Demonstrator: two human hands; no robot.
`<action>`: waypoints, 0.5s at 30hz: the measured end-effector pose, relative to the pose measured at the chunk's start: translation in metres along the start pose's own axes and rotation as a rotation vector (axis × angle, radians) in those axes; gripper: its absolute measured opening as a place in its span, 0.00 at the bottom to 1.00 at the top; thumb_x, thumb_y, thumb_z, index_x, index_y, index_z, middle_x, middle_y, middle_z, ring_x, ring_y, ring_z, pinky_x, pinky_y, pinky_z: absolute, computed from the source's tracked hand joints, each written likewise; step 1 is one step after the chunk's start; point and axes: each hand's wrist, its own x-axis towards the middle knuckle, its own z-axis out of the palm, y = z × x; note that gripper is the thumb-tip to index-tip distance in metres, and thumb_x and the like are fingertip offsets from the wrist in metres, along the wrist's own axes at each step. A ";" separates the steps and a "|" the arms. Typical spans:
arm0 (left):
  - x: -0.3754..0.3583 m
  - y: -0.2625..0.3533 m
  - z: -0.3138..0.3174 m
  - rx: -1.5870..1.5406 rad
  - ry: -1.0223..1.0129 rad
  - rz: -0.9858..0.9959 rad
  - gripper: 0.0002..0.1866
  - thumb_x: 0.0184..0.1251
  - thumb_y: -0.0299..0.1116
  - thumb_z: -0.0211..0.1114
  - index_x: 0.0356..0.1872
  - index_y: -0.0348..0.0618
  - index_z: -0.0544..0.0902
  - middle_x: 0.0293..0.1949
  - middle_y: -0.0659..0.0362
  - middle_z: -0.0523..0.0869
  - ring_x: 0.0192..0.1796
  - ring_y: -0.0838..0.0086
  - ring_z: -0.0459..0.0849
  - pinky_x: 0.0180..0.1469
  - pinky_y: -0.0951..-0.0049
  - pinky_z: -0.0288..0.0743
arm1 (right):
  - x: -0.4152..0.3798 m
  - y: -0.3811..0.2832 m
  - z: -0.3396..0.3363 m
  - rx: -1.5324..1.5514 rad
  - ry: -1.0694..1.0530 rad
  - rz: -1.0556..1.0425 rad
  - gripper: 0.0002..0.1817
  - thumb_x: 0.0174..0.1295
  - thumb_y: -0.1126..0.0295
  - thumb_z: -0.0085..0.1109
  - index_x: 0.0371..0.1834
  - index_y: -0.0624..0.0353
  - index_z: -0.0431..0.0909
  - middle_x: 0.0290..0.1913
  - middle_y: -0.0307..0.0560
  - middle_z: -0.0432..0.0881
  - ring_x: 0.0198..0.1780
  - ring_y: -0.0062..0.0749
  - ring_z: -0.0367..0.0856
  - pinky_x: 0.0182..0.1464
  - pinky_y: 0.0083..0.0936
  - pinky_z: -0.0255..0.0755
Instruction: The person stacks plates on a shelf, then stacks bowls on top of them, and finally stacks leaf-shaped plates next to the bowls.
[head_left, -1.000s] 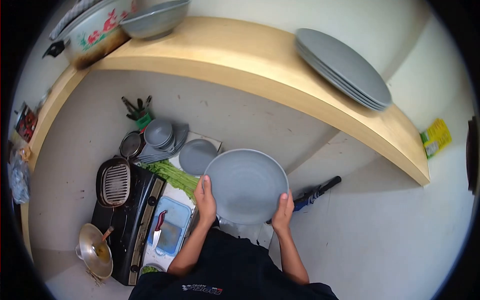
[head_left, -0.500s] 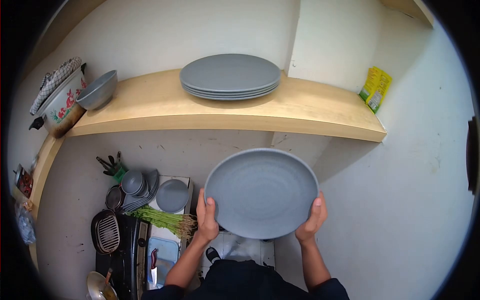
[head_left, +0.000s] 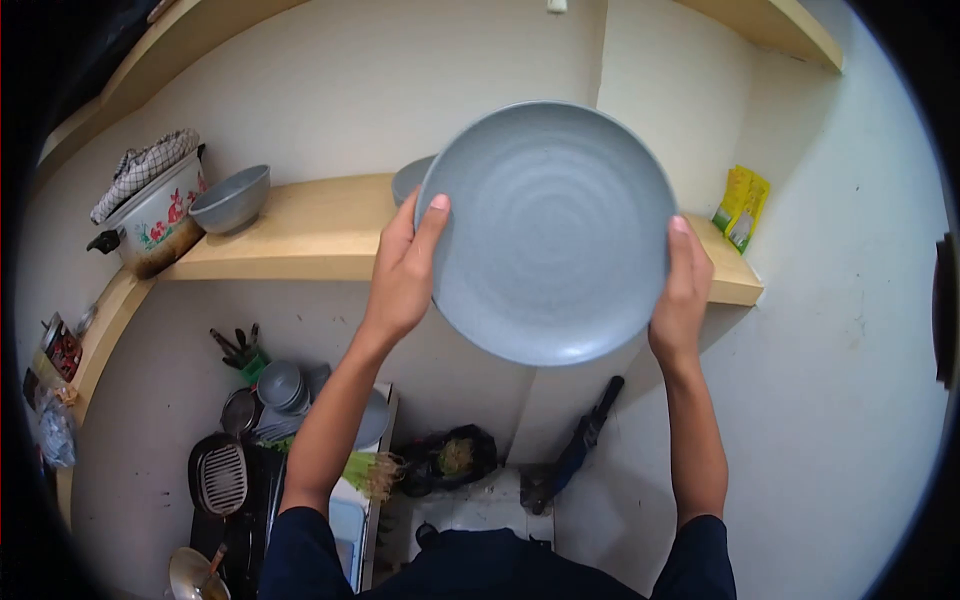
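I hold a large grey plate (head_left: 555,232) up at shelf height with both hands. My left hand (head_left: 405,270) grips its left rim, thumb on the face. My right hand (head_left: 682,290) grips the right rim. The plate covers most of a stack of grey plates (head_left: 408,180) on the wooden shelf (head_left: 310,235); only the stack's left edge shows behind it.
On the shelf's left stand a grey bowl (head_left: 231,199) and a flowered pot (head_left: 152,215) with a checked cloth on it. A yellow packet (head_left: 741,207) leans at the shelf's right end. Below are stacked grey dishes (head_left: 283,395), a black stove (head_left: 225,485) and a dark umbrella (head_left: 580,445).
Both hands have lifted the plate from waist height up in front of the shelf. It now hides the stack of plates that was in full view before.
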 end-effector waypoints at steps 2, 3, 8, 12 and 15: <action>0.028 -0.006 -0.007 0.093 -0.017 -0.021 0.27 0.84 0.44 0.51 0.68 0.29 0.73 0.50 0.53 0.85 0.52 0.73 0.81 0.57 0.71 0.74 | 0.028 0.003 0.011 0.046 -0.030 0.027 0.23 0.83 0.58 0.43 0.45 0.71 0.79 0.36 0.40 0.80 0.40 0.22 0.71 0.47 0.23 0.69; 0.038 -0.008 -0.012 0.142 -0.024 -0.040 0.27 0.84 0.44 0.50 0.69 0.29 0.72 0.47 0.54 0.86 0.49 0.74 0.82 0.53 0.72 0.76 | 0.039 0.007 0.016 0.059 -0.059 0.067 0.23 0.82 0.59 0.44 0.45 0.71 0.79 0.36 0.40 0.80 0.39 0.22 0.71 0.47 0.24 0.69; 0.077 0.024 -0.037 0.339 -0.182 -0.392 0.26 0.79 0.40 0.50 0.69 0.31 0.69 0.25 0.64 0.73 0.19 0.82 0.66 0.18 0.77 0.57 | 0.086 0.022 0.036 -0.018 -0.186 0.205 0.22 0.80 0.61 0.46 0.48 0.72 0.82 0.33 0.43 0.82 0.36 0.23 0.74 0.45 0.26 0.71; 0.101 0.029 -0.056 0.568 -0.259 -0.349 0.27 0.78 0.40 0.55 0.71 0.34 0.70 0.23 0.65 0.74 0.17 0.82 0.66 0.19 0.77 0.58 | 0.110 0.028 0.049 -0.179 -0.251 0.198 0.20 0.76 0.62 0.53 0.51 0.72 0.84 0.34 0.47 0.85 0.34 0.26 0.79 0.40 0.28 0.74; 0.116 0.023 -0.063 0.729 -0.218 -0.285 0.26 0.76 0.40 0.60 0.67 0.33 0.75 0.24 0.62 0.77 0.21 0.79 0.70 0.23 0.73 0.64 | 0.124 0.028 0.060 -0.311 -0.299 0.148 0.19 0.73 0.64 0.57 0.54 0.71 0.84 0.32 0.41 0.81 0.29 0.22 0.72 0.31 0.24 0.66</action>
